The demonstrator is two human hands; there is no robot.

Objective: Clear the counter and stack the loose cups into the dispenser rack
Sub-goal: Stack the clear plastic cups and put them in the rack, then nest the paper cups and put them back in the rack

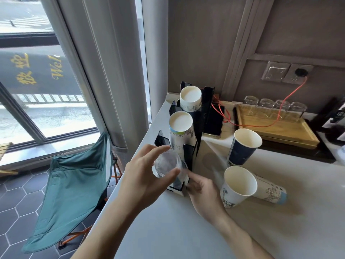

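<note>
At a pale counter (186, 230) by a window, a person's left hand (143, 176) grasps a stack of clear plastic cups (167, 163), thumb and fingers around its top, at the nearest slot of a black dispenser rack (202, 109). The right hand (202, 189) touches the rack's base; whether it grips is unclear. Two rack slots hold upturned paper cups. Loose on the counter: a dark blue cup (242, 146), a white printed cup (236, 186) and another lying on its side (270, 191).
</note>
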